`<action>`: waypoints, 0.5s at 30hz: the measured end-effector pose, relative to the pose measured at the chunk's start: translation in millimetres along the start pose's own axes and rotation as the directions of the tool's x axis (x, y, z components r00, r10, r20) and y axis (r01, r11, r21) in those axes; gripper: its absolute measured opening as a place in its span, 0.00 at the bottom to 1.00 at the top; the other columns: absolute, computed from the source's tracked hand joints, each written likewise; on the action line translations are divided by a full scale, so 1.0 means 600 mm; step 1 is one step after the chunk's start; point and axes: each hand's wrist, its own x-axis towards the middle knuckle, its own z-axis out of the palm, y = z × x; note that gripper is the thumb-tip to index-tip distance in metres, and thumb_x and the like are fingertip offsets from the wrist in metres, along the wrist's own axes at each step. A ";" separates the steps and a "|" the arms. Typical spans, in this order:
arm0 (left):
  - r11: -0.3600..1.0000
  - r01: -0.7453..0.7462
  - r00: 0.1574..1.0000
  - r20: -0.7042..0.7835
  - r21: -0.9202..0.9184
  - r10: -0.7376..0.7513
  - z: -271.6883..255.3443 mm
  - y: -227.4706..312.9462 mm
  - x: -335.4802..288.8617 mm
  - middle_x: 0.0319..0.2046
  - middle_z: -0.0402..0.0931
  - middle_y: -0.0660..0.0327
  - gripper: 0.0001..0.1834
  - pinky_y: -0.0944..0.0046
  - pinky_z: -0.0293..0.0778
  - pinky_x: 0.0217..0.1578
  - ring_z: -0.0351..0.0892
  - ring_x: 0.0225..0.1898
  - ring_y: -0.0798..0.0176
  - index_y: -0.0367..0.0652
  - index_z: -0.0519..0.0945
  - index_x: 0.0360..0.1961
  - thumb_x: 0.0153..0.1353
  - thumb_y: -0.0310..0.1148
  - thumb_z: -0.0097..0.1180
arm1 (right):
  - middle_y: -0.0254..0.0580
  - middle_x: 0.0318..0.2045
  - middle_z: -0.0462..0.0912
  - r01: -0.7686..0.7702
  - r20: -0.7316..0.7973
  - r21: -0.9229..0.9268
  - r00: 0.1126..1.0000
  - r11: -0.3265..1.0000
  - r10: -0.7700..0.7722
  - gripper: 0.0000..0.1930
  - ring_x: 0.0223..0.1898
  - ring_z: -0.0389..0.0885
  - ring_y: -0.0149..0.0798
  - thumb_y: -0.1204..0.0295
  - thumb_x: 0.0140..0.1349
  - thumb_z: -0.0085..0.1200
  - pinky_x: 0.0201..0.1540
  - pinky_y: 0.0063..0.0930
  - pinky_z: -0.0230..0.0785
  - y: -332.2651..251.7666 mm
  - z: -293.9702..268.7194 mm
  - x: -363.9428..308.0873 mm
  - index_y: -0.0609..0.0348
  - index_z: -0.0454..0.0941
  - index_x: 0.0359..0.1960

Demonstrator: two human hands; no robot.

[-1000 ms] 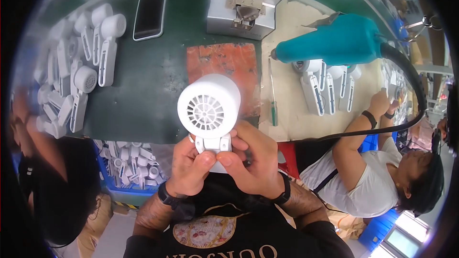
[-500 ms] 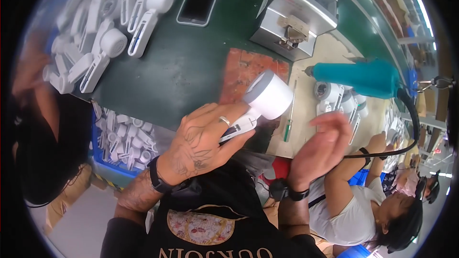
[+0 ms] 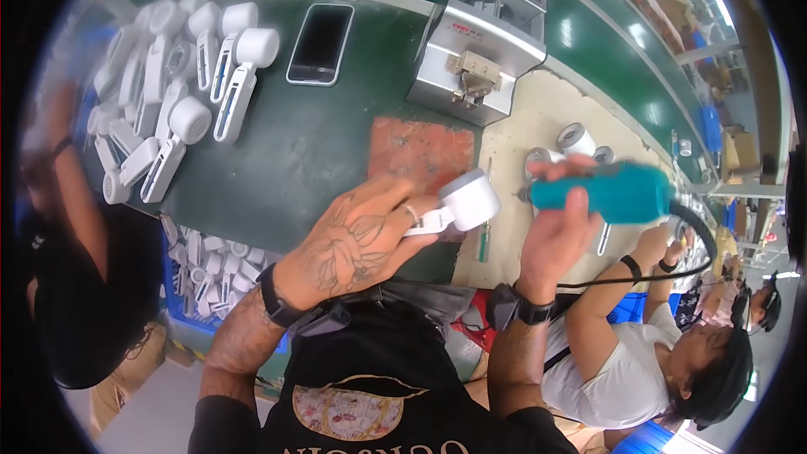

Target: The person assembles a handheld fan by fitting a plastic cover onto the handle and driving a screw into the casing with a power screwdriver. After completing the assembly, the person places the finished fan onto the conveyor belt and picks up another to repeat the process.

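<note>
My left hand (image 3: 345, 240) is closed around the handle of a white handheld fan (image 3: 472, 202), its round head pointing right with a grey rim uppermost. The fan is above the near edge of a reddish mat (image 3: 412, 151). At the right, my right hand (image 3: 551, 244) grips a teal electric screwdriver (image 3: 630, 192), its thumb across the body and its tip toward the left. Behind the tool stand several white fan heads (image 3: 576, 138), partly hidden by it. A small green-handled screwdriver (image 3: 484, 245) lies between my hands.
Many white fans (image 3: 189, 122) are heaped at the far left. A phone (image 3: 320, 44) and a silver machine (image 3: 471, 42) sit at the back. A blue crate (image 3: 179, 307) of white parts is lower left. The tool's black cable (image 3: 702, 235) loops right. People work on both sides.
My right hand has risen from beside the bench edge and taken hold of the teal electric screwdriver. The left hand still holds the fan, its head now slightly lower. The view has shifted.
</note>
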 end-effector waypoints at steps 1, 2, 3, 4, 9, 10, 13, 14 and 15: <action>1.000 -0.004 1.000 -0.002 -0.002 0.004 0.004 -0.004 0.010 0.40 0.77 0.56 0.19 0.55 0.77 0.40 0.77 0.42 0.52 0.41 0.81 0.50 0.58 0.32 0.68 | 0.46 0.40 0.79 0.004 -0.008 0.060 1.000 0.998 -0.003 0.27 0.45 0.81 0.44 0.59 0.71 0.50 0.48 0.36 0.71 -0.006 -0.007 -0.007 0.70 0.67 0.61; 0.998 -0.054 0.998 -0.006 -0.012 0.054 0.008 -0.008 0.022 0.41 0.77 0.57 0.19 0.55 0.76 0.41 0.77 0.41 0.52 0.41 0.81 0.50 0.58 0.33 0.68 | 0.46 0.39 0.78 -0.031 -0.068 0.022 0.997 0.999 0.032 0.26 0.41 0.78 0.44 0.58 0.69 0.51 0.47 0.36 0.70 -0.021 -0.007 -0.013 0.70 0.69 0.57; 0.994 -0.105 0.994 -0.011 -0.021 0.105 0.011 -0.014 0.034 0.42 0.77 0.57 0.19 0.56 0.76 0.41 0.77 0.41 0.52 0.42 0.82 0.50 0.58 0.33 0.68 | 0.46 0.39 0.78 -0.026 -0.069 0.019 0.997 0.999 0.027 0.26 0.41 0.78 0.44 0.58 0.69 0.51 0.47 0.36 0.70 -0.026 -0.014 -0.021 0.70 0.69 0.57; 0.993 -0.117 0.993 -0.011 -0.029 0.117 0.015 -0.024 0.046 0.42 0.77 0.57 0.19 0.56 0.76 0.41 0.77 0.41 0.52 0.42 0.82 0.50 0.58 0.33 0.68 | 0.45 0.37 0.77 0.000 -0.062 -0.017 0.998 1.000 -0.001 0.24 0.41 0.77 0.43 0.59 0.69 0.51 0.46 0.36 0.69 -0.030 -0.024 -0.030 0.70 0.69 0.55; 0.994 -0.070 0.988 0.144 0.080 0.058 0.019 -0.059 0.088 0.51 0.76 0.53 0.22 0.49 0.70 0.57 0.73 0.54 0.45 0.41 0.80 0.54 0.63 0.41 0.62 | 0.42 0.32 0.72 -0.048 -0.044 0.130 0.998 0.990 0.054 0.21 0.36 0.72 0.39 0.59 0.67 0.52 0.40 0.35 0.67 -0.068 -0.029 -0.038 0.67 0.70 0.48; 0.994 -0.078 0.987 0.143 0.077 0.067 0.017 -0.056 0.094 0.51 0.76 0.53 0.22 0.49 0.70 0.57 0.73 0.54 0.45 0.41 0.80 0.54 0.63 0.41 0.62 | 0.41 0.32 0.71 -0.051 -0.066 0.104 0.996 0.993 0.058 0.23 0.33 0.70 0.37 0.55 0.68 0.52 0.39 0.33 0.65 -0.083 -0.017 -0.031 0.66 0.70 0.49; 0.988 -0.129 0.987 0.105 0.083 0.120 0.011 -0.047 0.096 0.52 0.75 0.53 0.23 0.52 0.69 0.58 0.72 0.56 0.47 0.40 0.80 0.55 0.62 0.41 0.62 | 0.40 0.31 0.71 -0.022 -0.037 0.224 0.999 0.974 0.031 0.28 0.33 0.69 0.35 0.47 0.69 0.52 0.38 0.31 0.63 -0.103 0.010 0.004 0.64 0.71 0.50; 0.982 -0.161 0.987 0.045 0.103 0.157 0.022 -0.055 0.090 0.51 0.76 0.57 0.23 0.52 0.70 0.55 0.73 0.53 0.50 0.44 0.81 0.55 0.61 0.43 0.64 | 0.38 0.28 0.71 -0.031 -0.029 0.235 0.999 0.972 0.038 0.31 0.30 0.67 0.34 0.42 0.69 0.51 0.36 0.30 0.61 -0.098 0.019 0.016 0.62 0.72 0.50; 0.974 -0.190 0.981 -0.014 0.126 0.193 0.026 -0.060 0.086 0.49 0.76 0.62 0.24 0.52 0.71 0.51 0.74 0.50 0.53 0.48 0.82 0.56 0.60 0.44 0.66 | 0.38 0.28 0.71 -0.027 -0.023 0.236 0.999 0.971 0.033 0.31 0.30 0.67 0.34 0.42 0.69 0.51 0.36 0.30 0.61 -0.090 0.030 0.030 0.62 0.72 0.50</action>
